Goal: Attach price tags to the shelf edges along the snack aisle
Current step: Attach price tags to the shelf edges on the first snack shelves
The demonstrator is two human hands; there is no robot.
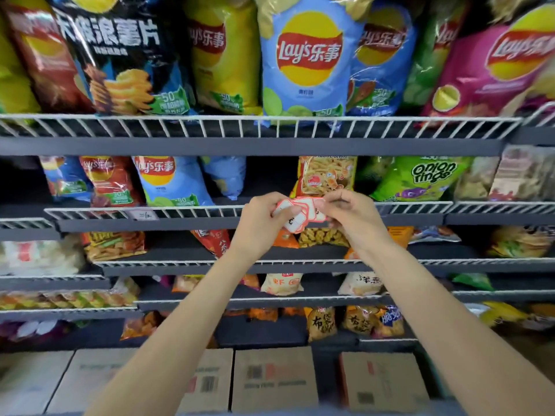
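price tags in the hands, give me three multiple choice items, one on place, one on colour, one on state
1. Where are the price tags held?
A. in front of the second shelf rail
B. down by the cardboard boxes
C. above the top shelf

2. What colour is the tags' border?
A. green
B. red
C. black

3. How are the tags held?
A. left hand alone
B. lying loose on a shelf
C. both hands pinch them

Answers:
1 A: the tags sit level with the second shelf rail, under the big chip bags.
2 B: each white tag has a red edge.
3 C: the left hand and the right hand both have fingers curled on the stack.
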